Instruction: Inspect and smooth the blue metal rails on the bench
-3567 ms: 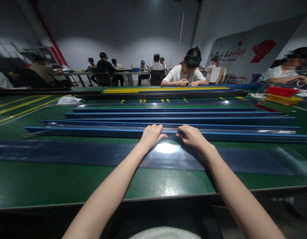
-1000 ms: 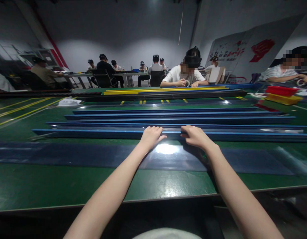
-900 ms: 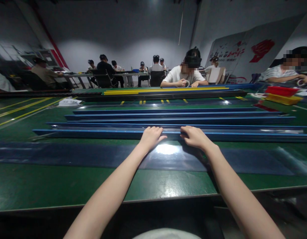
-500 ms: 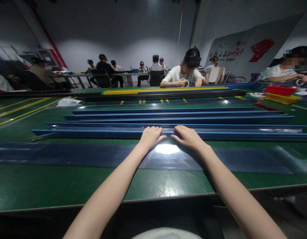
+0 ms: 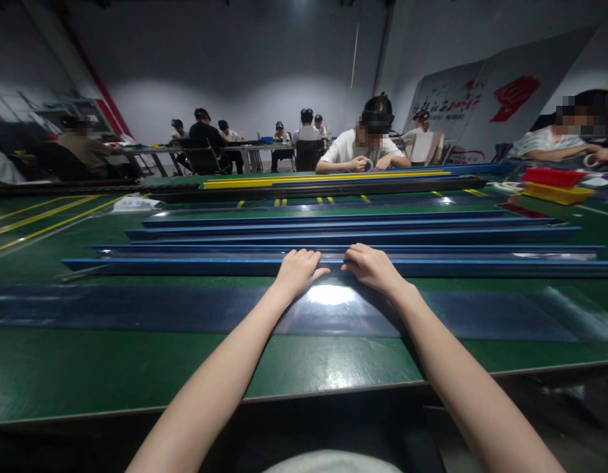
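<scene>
A long blue channel strip (image 5: 200,266) runs crosswise in front of me, with a clear film inside its trough. My left hand (image 5: 298,270) is bent over the strip's near wall, thumb on my side and fingertips over the top into the trough. Just to its right, my right hand (image 5: 371,267) grips the same wall, its fingers curled and its thumb close to the fingers. The fingertips of both hands are partly hidden. Between the strip and the table edge, a wide clear plastic sheet (image 5: 186,307) lies flat beneath my wrists.
More blue channel strips (image 5: 284,234) lie behind, parallel to mine. Beyond them are yellow strips (image 5: 264,180) and black strips (image 5: 402,186). Red and yellow trays (image 5: 555,192) stand at the right, and a white packet (image 5: 135,203) at the left. A co-worker (image 5: 360,146) sits opposite holding a ring-shaped roll.
My right hand has lifted slightly and its fingers and thumb have curled in more. My left hand stays about where it was, on the strip.
</scene>
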